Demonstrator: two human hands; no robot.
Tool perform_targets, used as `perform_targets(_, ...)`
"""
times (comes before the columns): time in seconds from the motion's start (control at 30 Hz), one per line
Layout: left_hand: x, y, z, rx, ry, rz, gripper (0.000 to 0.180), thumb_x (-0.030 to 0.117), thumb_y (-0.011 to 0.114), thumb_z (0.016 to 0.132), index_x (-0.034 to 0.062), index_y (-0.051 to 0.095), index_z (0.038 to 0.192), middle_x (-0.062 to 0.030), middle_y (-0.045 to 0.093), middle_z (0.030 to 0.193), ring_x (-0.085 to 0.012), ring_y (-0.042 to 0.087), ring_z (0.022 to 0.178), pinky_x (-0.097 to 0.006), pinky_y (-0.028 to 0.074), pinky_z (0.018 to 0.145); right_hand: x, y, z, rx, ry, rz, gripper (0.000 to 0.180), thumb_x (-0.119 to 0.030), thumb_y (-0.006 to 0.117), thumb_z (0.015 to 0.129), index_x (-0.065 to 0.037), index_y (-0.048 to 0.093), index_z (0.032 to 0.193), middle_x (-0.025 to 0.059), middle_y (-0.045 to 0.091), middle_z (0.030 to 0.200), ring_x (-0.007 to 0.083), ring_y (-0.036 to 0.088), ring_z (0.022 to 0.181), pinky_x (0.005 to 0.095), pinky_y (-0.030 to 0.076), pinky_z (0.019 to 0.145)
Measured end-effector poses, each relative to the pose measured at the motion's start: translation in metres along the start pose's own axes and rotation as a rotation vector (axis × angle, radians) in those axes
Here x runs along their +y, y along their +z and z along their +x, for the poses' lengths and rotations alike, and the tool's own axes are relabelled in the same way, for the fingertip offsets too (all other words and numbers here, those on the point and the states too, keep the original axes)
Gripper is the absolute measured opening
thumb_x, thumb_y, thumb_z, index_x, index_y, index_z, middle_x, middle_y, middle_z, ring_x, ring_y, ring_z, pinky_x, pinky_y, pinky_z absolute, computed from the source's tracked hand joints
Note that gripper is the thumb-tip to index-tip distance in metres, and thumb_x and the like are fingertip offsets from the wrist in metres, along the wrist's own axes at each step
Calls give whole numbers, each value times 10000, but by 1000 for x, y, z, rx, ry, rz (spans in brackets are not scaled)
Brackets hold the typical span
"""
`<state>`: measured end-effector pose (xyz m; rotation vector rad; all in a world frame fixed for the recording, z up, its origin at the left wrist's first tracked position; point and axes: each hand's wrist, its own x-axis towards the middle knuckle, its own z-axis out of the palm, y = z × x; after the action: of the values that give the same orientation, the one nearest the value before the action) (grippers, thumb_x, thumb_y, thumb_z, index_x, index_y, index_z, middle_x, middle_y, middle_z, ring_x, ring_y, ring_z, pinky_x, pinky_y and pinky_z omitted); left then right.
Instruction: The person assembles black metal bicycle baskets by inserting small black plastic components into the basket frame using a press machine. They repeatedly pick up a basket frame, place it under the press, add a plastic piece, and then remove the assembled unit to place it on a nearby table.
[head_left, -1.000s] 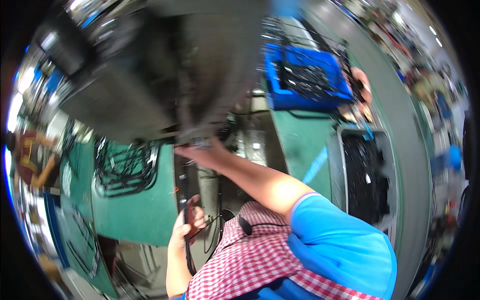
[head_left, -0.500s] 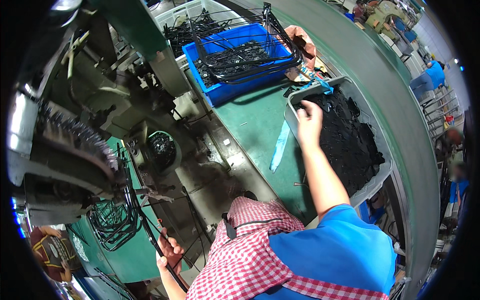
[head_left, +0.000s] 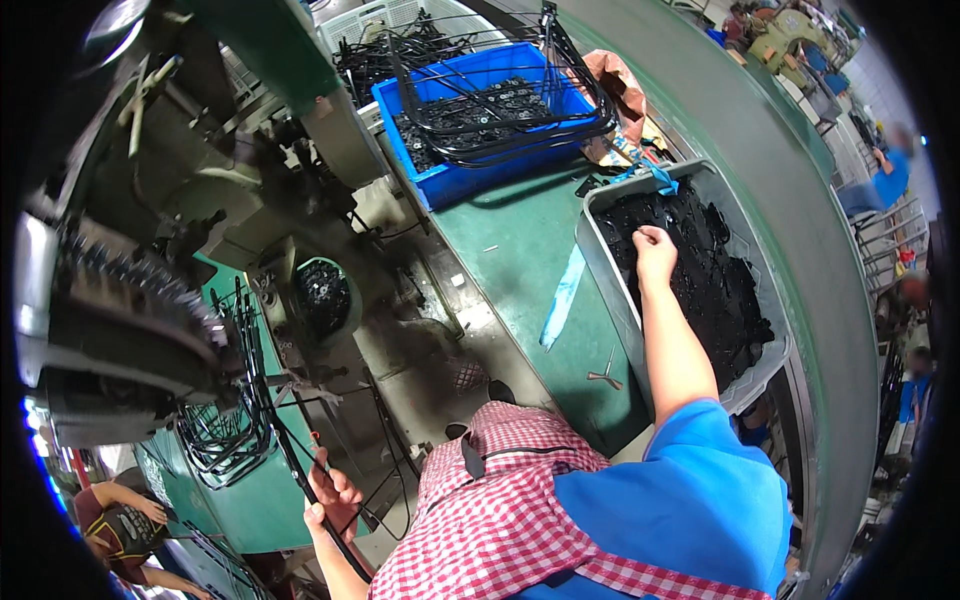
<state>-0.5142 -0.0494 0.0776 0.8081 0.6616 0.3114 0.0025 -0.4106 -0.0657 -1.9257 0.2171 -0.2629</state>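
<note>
My left hand [head_left: 334, 500], low on the left, is closed around a black metal rod frame [head_left: 286, 445]. The frame's upper end reaches up to the machine [head_left: 125, 350]. Over on the right, my right hand [head_left: 655, 258] is inside a grey plastic bin [head_left: 612, 280] full of flat black pieces [head_left: 715, 315]. Its fingers are pinched together just at the pieces. What they hold, if anything, is too small to make out.
A blue bin [head_left: 445, 187] of small black parts stands at the far end of the green table [head_left: 505, 255], with black rod frames across it. A light blue strip [head_left: 563, 300] and a small metal tool [head_left: 605, 378] lie nearby. More frames [head_left: 225, 445] lie left.
My right hand has moved right from the bin's left rim, and its fingers have drawn together over the black pieces. My left hand keeps its hold on the rod frame.
</note>
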Motion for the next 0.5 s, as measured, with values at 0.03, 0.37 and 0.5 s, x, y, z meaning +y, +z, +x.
perform_targets(0.03,-1,0,-2,-16,3,-7,996,395,726,602,101,270,1437,-14,464,846,-119,470,684,-276,405,620,-25,-1,-10,21,-53,103,185,-65,706,776,18,669,937,49,661,845,112,595,774,247,475,737)
perform_targets(0.37,16,-10,1,-171,-22,25,1030,434,771,644,4,252,1423,-1,414,863,-101,405,723,-247,369,676,-232,108,-275,-666,-674,481,178,99,681,674,-52,636,757,47,583,817,182,587,807,273,473,706)
perform_targets(0.5,17,-22,-4,-206,0,28,992,424,734,649,5,263,1415,3,419,857,-101,408,722,-247,375,685,-271,169,-346,-658,-1079,678,234,155,698,641,-42,621,741,67,566,802,211,570,747,291,480,658)
